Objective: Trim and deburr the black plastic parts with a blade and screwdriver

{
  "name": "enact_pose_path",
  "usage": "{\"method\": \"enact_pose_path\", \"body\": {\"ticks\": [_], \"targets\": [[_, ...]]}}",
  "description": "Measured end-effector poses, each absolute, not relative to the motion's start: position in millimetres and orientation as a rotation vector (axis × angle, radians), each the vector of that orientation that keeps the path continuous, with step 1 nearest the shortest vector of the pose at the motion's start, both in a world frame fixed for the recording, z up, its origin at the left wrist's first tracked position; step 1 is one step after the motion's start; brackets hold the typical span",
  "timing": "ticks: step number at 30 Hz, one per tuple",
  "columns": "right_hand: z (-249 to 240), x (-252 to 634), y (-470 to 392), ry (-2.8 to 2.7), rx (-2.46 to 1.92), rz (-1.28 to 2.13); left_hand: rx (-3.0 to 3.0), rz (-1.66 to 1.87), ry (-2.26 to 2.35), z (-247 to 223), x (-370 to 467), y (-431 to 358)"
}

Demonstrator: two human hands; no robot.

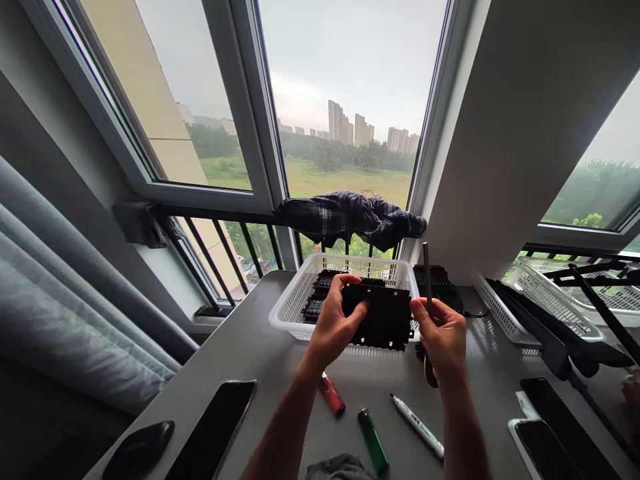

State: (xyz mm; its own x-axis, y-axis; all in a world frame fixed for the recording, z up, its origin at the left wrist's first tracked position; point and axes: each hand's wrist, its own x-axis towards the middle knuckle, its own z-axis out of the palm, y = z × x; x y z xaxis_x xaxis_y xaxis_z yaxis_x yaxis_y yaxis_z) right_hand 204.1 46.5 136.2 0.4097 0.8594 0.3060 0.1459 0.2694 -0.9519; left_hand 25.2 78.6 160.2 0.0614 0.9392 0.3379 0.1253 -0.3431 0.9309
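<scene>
My left hand (pixel 337 323) grips the left side of a flat black panel (pixel 383 317), thumb on its face and fingers at its top edge. The panel has small notches along its lower edge and is held tilted in front of a white basket (pixel 287 320). At the panel's right edge, my right hand (pixel 443 333) is closed around a dark, narrow tool (pixel 427 270) that points upward, with a yellowish loop below the palm. The tool's exact kind is hard to make out. More black ridged parts (pixel 316 303) lie in the basket.
On the grey table (pixel 280 393) lie a red lighter (pixel 332 395), a green lighter (pixel 373 440), a white marker (pixel 417 425), a phone (pixel 215 427) and a black mouse (pixel 140 450). White baskets with black parts (pixel 535 323) and two phones (pixel 545 447) are at right.
</scene>
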Motion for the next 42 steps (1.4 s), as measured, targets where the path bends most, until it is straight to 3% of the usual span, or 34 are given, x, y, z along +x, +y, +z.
{"method": "enact_pose_path", "body": {"ticks": [6,12,21,28,32,42], "targets": [[137.6,201.2,46.3,-1.115,-1.244,0.549,1.703,1.377,1.191,159.3,23.6,81.2],[140.1,197.1,46.2,-1.087,-1.247,0.524,1.349,1.337,0.921,156.8,24.6,85.2],[146.0,186.8,37.6,-1.113,-1.201,0.836,1.162,1.522,0.93,155.5,21.9,90.8],[139.8,198.1,44.0,-0.995,-1.248,0.548,1.456,1.19,0.958,152.8,24.7,86.2],[138.4,197.1,45.3,-1.06,-1.248,0.544,1.522,1.041,0.824,154.9,30.2,80.7],[143.2,194.5,40.5,-1.165,-1.323,0.557,1.473,1.344,1.095,156.3,33.6,81.7]]}}
